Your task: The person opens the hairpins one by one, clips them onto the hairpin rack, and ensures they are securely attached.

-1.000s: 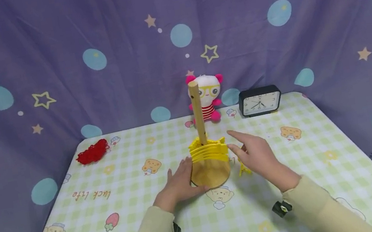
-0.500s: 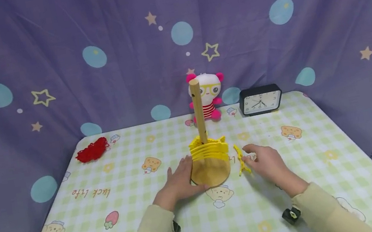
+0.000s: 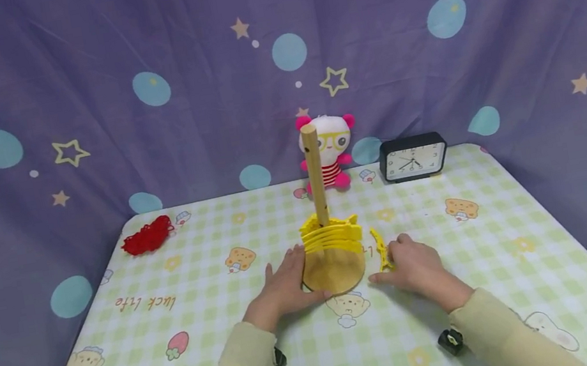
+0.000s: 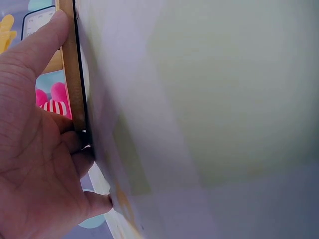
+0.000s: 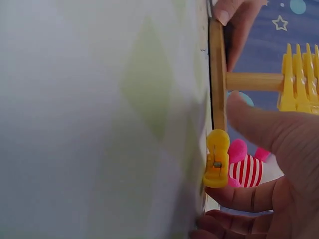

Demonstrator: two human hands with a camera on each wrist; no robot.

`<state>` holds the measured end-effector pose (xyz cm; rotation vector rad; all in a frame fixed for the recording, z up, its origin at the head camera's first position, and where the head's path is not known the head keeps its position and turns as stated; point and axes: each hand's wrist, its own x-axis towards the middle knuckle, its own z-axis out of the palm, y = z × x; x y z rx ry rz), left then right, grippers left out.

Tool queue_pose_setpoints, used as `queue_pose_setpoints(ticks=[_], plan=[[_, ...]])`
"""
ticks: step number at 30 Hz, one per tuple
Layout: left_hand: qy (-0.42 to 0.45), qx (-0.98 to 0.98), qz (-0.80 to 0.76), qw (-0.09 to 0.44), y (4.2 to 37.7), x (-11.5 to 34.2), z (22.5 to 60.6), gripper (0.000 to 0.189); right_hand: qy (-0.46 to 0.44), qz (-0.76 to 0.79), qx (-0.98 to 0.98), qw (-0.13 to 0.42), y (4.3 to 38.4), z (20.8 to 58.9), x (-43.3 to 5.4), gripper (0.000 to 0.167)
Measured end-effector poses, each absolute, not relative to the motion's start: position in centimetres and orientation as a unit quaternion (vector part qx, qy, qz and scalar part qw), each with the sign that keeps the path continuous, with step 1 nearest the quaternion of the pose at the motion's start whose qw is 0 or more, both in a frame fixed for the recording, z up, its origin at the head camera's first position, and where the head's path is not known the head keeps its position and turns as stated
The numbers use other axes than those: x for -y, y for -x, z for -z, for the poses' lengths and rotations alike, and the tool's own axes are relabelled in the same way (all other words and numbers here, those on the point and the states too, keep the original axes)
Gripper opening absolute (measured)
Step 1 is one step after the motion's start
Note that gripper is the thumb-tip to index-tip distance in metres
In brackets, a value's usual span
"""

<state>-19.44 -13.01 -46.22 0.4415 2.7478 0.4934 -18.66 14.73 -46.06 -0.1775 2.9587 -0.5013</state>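
In the head view, a wooden stand [image 3: 335, 276] with a round base and an upright post is in the middle of the table. Several yellow claw clips [image 3: 333, 239] are stacked around the lower post, above the base. My left hand [image 3: 284, 288] holds the base, with its thumb along the near rim and fingers at the left side. To the right of the stand, a single yellow claw clip [image 5: 217, 159] lies on the cloth. My right hand [image 3: 414, 263] reaches over it. In the right wrist view, a fingertip touches the clip while the thumb is spread apart from it.
A pink and white plush toy [image 3: 332, 176] sits behind the post. A black alarm clock [image 3: 414, 156] stands at the back right. Red stringy material [image 3: 148, 236] lies at the back left. A patterned curtain [image 3: 222, 104] hangs behind the checked table [image 3: 213, 365].
My right hand has moved down from beside the stacked clips to the loose clip on the table. My left hand has stayed at the wooden base.
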Motion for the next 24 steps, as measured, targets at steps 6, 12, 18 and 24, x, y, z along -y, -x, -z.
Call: queue_pose_setpoints(ticks=[6,12,18,24], plan=[[-0.156,-0.96,-0.176,0.153,19.4,13.0,46.1,0.112,0.062,0.151,-0.985,0.059,18.6,46.1,-14.5,0.045],[-0.156,-0.959,-0.181,0.155,19.3,13.0,46.2,0.112,0.055,0.161,-0.984,0.053,18.4,46.0,-14.7,0.038],[-0.154,-0.96,-0.176,0.157,19.3,13.1,46.3,0.113,0.036,0.204,-0.977,0.041,18.4,45.3,-15.6,0.037],[-0.155,-0.959,-0.175,0.158,19.5,13.1,46.4,0.113,0.044,0.257,-0.965,-0.008,18.0,44.1,-17.3,0.039]])
